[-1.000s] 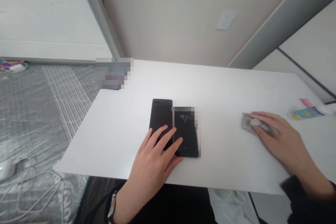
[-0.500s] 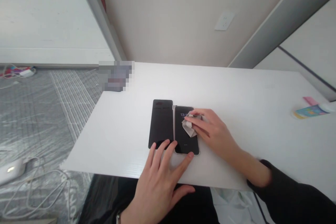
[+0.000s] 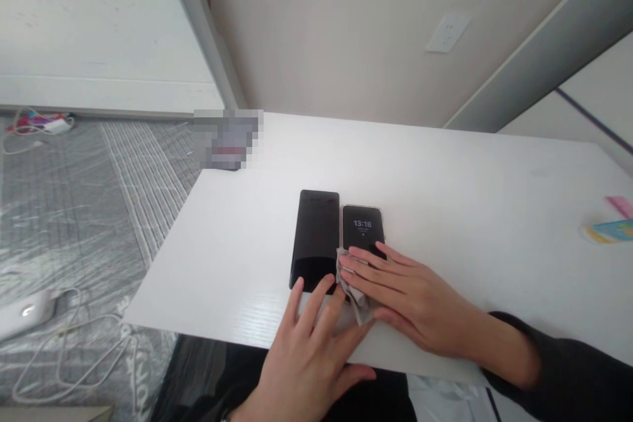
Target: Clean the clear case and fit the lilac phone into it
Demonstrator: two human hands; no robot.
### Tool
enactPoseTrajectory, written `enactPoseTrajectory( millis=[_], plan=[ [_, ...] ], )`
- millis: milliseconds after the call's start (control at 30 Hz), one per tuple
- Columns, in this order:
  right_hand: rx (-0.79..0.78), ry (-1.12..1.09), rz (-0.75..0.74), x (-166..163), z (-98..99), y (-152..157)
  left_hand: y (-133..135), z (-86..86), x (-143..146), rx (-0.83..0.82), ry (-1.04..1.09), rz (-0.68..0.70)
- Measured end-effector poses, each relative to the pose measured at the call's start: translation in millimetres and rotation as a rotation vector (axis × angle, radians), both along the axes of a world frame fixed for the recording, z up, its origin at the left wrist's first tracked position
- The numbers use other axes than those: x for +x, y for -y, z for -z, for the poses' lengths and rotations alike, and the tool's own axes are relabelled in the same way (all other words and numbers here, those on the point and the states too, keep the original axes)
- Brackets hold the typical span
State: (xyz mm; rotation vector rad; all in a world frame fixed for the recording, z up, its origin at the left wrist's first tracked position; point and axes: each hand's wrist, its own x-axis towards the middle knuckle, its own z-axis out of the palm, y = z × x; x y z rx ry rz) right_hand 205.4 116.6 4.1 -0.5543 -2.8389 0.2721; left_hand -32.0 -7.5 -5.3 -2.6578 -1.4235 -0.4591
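Note:
Two smartphones lie side by side on the white table. The left one is a larger black phone with a dark screen. To its right, a smaller phone in a clear case shows "13:18" on its lit screen; its lower half is covered. My right hand presses a crumpled grey cloth against that lower half, fingers stretched over it. My left hand is spread at the phones' near edges, its fingertips at the black phone's bottom edge and beside the cloth.
At the table's back left corner is a pixelated item. A colourful tube-like object and a pink piece lie at the far right. A white device and cables rest on the patterned floor at left.
My right hand has slid the cloth down from the smaller phone's upper right to its lower half, and its fingers have flattened. My left hand stays at the phones' near edges.

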Motion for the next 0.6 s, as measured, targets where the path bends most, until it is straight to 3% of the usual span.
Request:
enactPoseTrajectory(
  millis=[167, 333, 433, 567, 600],
  plan=[
    [0.041, -0.013, 0.142, 4, 1.0, -8, 0, -1.8, 1, -0.011, -0.014, -0.006],
    [-0.004, -0.022, -0.020, -1, 4.2, -10, 0, -3.7, 0, -0.040, -0.006, 0.009],
    [0.062, -0.062, 0.174, 2, 7.7, -15, 0, -3.9, -1, -0.042, -0.031, 0.014],
    [-0.055, -0.016, -0.028, 3, 10.4, -15, 0, -5.3, -1, -0.038, -0.058, 0.030],
    [-0.038, -0.028, 0.002, 4, 10.7, -14, 0, -5.9, -1, -0.035, -0.065, 0.036]
  ],
)
